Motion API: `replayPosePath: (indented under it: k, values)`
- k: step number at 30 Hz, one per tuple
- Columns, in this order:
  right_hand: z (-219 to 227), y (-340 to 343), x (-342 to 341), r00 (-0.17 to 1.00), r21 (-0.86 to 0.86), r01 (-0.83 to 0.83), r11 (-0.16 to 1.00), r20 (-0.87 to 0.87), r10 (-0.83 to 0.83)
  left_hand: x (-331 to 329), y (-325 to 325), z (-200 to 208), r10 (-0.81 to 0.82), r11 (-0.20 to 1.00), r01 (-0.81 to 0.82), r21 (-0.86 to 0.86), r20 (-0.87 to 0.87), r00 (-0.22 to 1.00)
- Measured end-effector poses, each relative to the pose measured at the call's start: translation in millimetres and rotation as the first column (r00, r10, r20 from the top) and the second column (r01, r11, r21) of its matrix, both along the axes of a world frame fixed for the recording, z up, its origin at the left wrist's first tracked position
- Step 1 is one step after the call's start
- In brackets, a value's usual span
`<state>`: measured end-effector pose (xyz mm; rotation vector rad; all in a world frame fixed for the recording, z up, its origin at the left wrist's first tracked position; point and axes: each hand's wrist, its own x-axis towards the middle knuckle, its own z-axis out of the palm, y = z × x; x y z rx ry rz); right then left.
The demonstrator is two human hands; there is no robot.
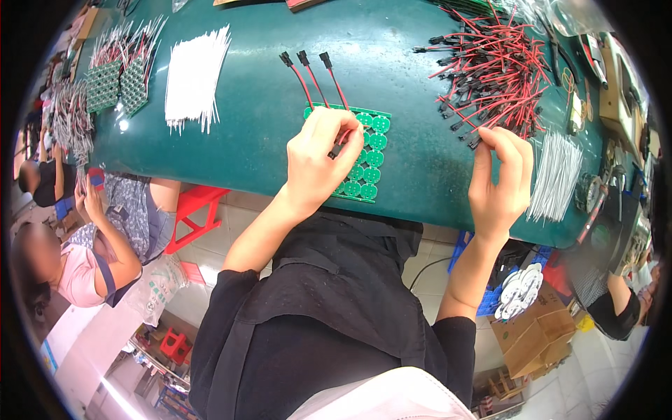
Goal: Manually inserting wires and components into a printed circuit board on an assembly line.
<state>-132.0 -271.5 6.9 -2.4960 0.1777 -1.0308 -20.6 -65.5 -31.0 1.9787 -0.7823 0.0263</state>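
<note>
My left hand (pixel 315 157) is closed over the green circuit board panel (pixel 378 158), its thumb and fingers pinching a red-and-black wire lead with a black connector below the fingertips. The panel carries rows of small rounded boards; the hand hides its left part. Three wire leads (pixel 339 89) extend from the panel's far edge, black connectors pointing away from me. My right hand (pixel 502 180) is at the near edge of a heap of red-and-black leads (pixel 500 73). Its thumb and index fingertips come together beside a black connector; whatever lies between them is too small to make out.
White wires or ties lie in a stack (pixel 194 80) on the left and a bundle (pixel 556 178) on the right. Wired green panels (pixel 103 87) sit far left. Pliers (pixel 560 56) lie beyond the heap. A person (pixel 91 269) sits at the left, near a red stool (pixel 196 213).
</note>
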Motion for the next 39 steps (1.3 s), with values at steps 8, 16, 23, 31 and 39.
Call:
replayPosePath:
  k: [8,16,23,31,39]
  values:
    - [4.5,11.3,-4.3,0.999,0.086,-0.025,0.996,0.022,0.024,-1.6,-1.7,0.6,0.007,0.999,-0.010,0.039,0.069,0.998]
    - [4.8,18.8,-5.3,0.999,0.193,-0.039,0.980,0.017,0.036,1.7,-7.8,-2.5,-0.036,0.998,0.032,0.049,0.066,0.997]
    - [6.2,23.1,-0.4,0.997,0.801,-0.072,0.594,0.060,0.040,4.9,-11.5,-0.8,0.015,0.993,-0.023,0.116,0.064,0.998]
    - [10.7,37.0,17.3,0.955,0.953,-0.183,0.242,0.114,0.272,4.8,-14.0,34.9,-0.454,0.890,0.414,-0.193,-0.464,0.761]
    - [-8.7,34.2,8.3,0.938,0.825,-0.001,0.565,-0.194,0.286,14.1,-8.9,30.6,-0.413,0.911,0.188,-0.368,-0.794,0.447]
